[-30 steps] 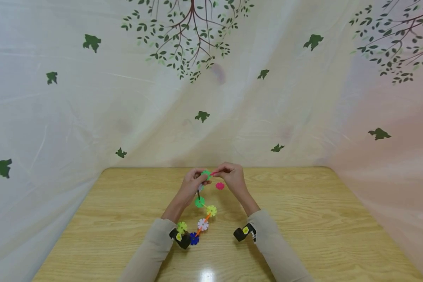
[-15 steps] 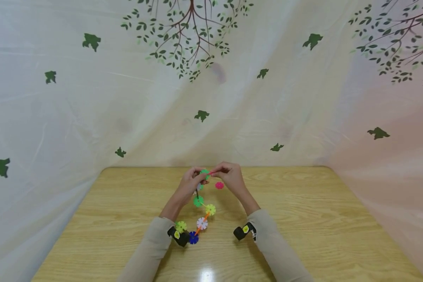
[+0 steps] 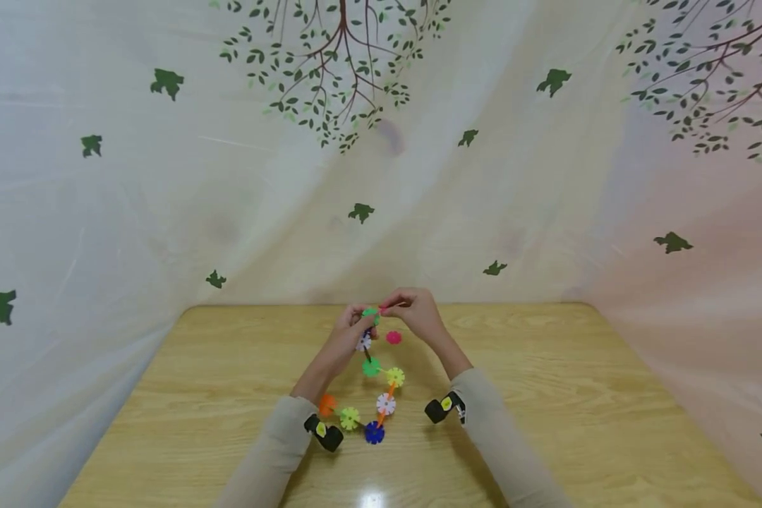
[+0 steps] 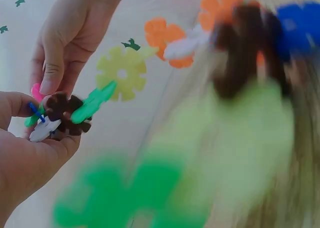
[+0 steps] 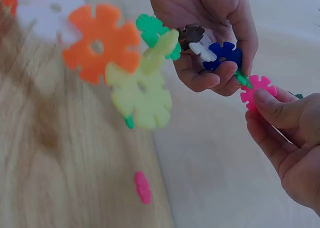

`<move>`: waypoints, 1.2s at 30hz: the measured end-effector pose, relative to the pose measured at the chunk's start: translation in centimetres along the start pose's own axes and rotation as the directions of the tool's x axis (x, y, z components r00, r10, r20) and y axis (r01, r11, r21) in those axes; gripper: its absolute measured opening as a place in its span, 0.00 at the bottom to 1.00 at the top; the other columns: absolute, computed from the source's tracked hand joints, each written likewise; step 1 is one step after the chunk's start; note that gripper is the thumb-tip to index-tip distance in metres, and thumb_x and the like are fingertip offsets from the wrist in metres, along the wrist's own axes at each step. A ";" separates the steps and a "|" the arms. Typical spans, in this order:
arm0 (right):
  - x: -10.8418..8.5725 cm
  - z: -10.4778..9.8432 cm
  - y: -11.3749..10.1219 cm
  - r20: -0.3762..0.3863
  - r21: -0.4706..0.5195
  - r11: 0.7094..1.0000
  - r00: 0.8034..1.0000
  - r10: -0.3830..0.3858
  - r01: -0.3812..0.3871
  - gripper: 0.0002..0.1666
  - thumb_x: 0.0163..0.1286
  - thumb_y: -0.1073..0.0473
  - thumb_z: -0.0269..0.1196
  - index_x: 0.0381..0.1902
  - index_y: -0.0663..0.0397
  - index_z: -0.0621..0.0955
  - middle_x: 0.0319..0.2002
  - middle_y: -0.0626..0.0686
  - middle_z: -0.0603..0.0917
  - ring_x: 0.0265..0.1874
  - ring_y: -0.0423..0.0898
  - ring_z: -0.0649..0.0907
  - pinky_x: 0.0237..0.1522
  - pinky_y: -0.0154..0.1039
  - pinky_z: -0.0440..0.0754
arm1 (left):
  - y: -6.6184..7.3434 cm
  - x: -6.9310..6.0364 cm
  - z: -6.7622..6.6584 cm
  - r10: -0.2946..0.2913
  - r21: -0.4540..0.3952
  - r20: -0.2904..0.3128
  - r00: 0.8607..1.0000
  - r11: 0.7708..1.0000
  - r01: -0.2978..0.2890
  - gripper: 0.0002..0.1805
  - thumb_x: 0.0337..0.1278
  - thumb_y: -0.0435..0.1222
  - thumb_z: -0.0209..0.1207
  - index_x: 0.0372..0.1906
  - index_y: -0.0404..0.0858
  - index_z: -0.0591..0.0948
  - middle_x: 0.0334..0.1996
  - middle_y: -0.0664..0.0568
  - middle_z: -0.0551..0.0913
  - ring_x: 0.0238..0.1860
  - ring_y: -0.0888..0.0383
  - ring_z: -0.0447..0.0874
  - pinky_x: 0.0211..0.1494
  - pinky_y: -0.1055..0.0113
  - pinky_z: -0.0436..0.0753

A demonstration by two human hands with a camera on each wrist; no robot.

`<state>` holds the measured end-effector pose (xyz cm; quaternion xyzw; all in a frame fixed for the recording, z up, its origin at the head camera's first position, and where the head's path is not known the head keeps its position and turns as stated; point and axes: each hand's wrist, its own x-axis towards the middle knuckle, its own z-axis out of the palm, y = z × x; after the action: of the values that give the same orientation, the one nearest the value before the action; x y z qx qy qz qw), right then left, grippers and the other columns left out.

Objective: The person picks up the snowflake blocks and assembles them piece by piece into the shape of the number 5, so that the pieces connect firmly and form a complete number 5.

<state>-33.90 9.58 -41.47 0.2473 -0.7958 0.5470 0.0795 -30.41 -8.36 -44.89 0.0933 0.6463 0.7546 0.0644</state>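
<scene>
My right hand (image 3: 414,314) pinches a pink snowflake disc (image 5: 261,82) between thumb and fingers. Its edge meets a green snowflake disc (image 3: 371,315) that my left hand (image 3: 341,342) grips; whether the slots are fully joined I cannot tell. From the left hand hangs a chain of interlocked discs. Nearest the fingers are a blue disc (image 5: 225,55), a white disc (image 5: 201,50) and a brown disc (image 5: 190,34). Lower down come a yellow disc (image 3: 395,377), another white disc (image 3: 385,404), a dark blue disc (image 3: 374,432), a lime disc (image 3: 350,418) and an orange disc (image 3: 327,404).
A loose pink disc (image 3: 394,337) lies on the wooden table (image 3: 546,395) below the right hand. Beyond the table's back edge rises a pale curtain (image 3: 279,233) printed with leaves. Each sleeve carries a black wrist camera (image 3: 324,433).
The hanging chain has swung to the right, and its orange end disc now shows beside the left wrist. Both hands stay close together, the right one slightly higher.
</scene>
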 end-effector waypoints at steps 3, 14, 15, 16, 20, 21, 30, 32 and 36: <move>0.6 -0.1 -0.3 0.036 -0.028 1.000 0.999 -0.012 0.013 0.04 0.63 0.69 0.71 0.36 0.65 0.89 0.37 0.62 0.90 0.37 0.52 0.89 0.42 0.40 0.90 | 0.1 0.0 0.0 -0.002 -0.014 0.003 1.000 1.000 0.002 0.12 0.79 0.38 0.49 0.58 0.37 0.67 0.36 0.51 0.76 0.38 0.55 0.78 0.41 0.68 0.81; 1.5 -0.3 -0.4 0.146 -0.072 0.997 0.989 -0.016 0.026 0.05 0.65 0.70 0.69 0.38 0.65 0.89 0.40 0.63 0.89 0.41 0.55 0.89 0.45 0.43 0.89 | 0.5 0.1 -0.4 -0.052 -0.013 0.054 0.997 0.999 0.052 0.24 0.81 0.45 0.48 0.65 0.30 0.68 0.38 0.54 0.71 0.36 0.60 0.71 0.41 0.72 0.80; 1.5 -0.3 -0.4 0.150 -0.076 0.997 0.989 -0.016 0.028 0.04 0.65 0.70 0.69 0.38 0.65 0.89 0.39 0.62 0.90 0.40 0.54 0.89 0.44 0.42 0.89 | 0.6 0.1 -0.4 -0.056 -0.006 0.050 0.997 0.998 0.056 0.24 0.80 0.46 0.49 0.64 0.29 0.69 0.38 0.54 0.71 0.36 0.60 0.71 0.39 0.72 0.79; 1.6 -0.4 -0.4 0.154 -0.082 0.996 0.988 -0.016 0.029 0.04 0.65 0.70 0.69 0.38 0.64 0.89 0.39 0.61 0.90 0.40 0.52 0.89 0.44 0.42 0.89 | 0.6 0.0 -0.4 -0.060 -0.004 0.046 0.997 0.998 0.060 0.23 0.80 0.45 0.49 0.63 0.30 0.71 0.39 0.53 0.72 0.36 0.60 0.72 0.38 0.73 0.78; 1.6 -0.8 -0.4 0.154 -0.108 0.994 0.988 -0.015 0.032 0.05 0.66 0.69 0.69 0.39 0.63 0.88 0.40 0.60 0.90 0.40 0.49 0.89 0.44 0.41 0.89 | 0.6 0.1 -0.5 -0.070 0.017 0.013 0.997 0.997 0.070 0.22 0.79 0.46 0.51 0.63 0.33 0.74 0.43 0.53 0.75 0.36 0.60 0.74 0.34 0.73 0.75; 1.6 -0.9 -0.3 0.150 -0.117 0.993 0.989 -0.015 0.033 0.06 0.66 0.68 0.69 0.40 0.63 0.88 0.40 0.60 0.90 0.40 0.49 0.89 0.45 0.41 0.89 | 0.5 0.2 -0.5 -0.072 0.018 0.008 0.997 0.997 0.071 0.22 0.79 0.45 0.51 0.63 0.34 0.75 0.45 0.52 0.75 0.37 0.59 0.75 0.34 0.73 0.75; 1.1 -2.5 1.6 0.153 -0.161 0.985 0.988 -0.031 0.056 0.10 0.65 0.72 0.68 0.44 0.69 0.86 0.39 0.63 0.89 0.38 0.52 0.88 0.43 0.39 0.88 | 0.5 0.3 -1.0 -0.005 0.070 -0.020 1.000 0.998 0.006 0.22 0.74 0.44 0.58 0.62 0.34 0.78 0.46 0.48 0.83 0.34 0.60 0.75 0.33 0.72 0.78; 0.8 -2.7 2.3 0.174 -0.167 0.985 0.985 -0.008 0.038 0.11 0.64 0.73 0.68 0.45 0.70 0.85 0.38 0.63 0.89 0.36 0.49 0.87 0.41 0.35 0.86 | 0.5 0.4 -1.2 0.000 0.075 -0.030 1.000 0.997 0.002 0.20 0.73 0.43 0.59 0.61 0.35 0.79 0.43 0.49 0.85 0.32 0.60 0.76 0.33 0.73 0.78; 0.4 -3.1 3.8 0.226 -0.189 0.982 0.972 0.068 -0.025 0.16 0.63 0.71 0.71 0.48 0.71 0.84 0.36 0.61 0.88 0.34 0.41 0.84 0.38 0.30 0.83 | 0.6 0.5 -1.6 -0.003 0.085 -0.033 0.999 0.996 0.006 0.19 0.71 0.42 0.61 0.60 0.37 0.81 0.43 0.47 0.88 0.35 0.55 0.78 0.34 0.72 0.78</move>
<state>-36.48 13.29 -43.24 0.2821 -0.8525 0.4401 -0.0040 -31.24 -9.85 -44.53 0.0822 0.6791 0.7276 0.0516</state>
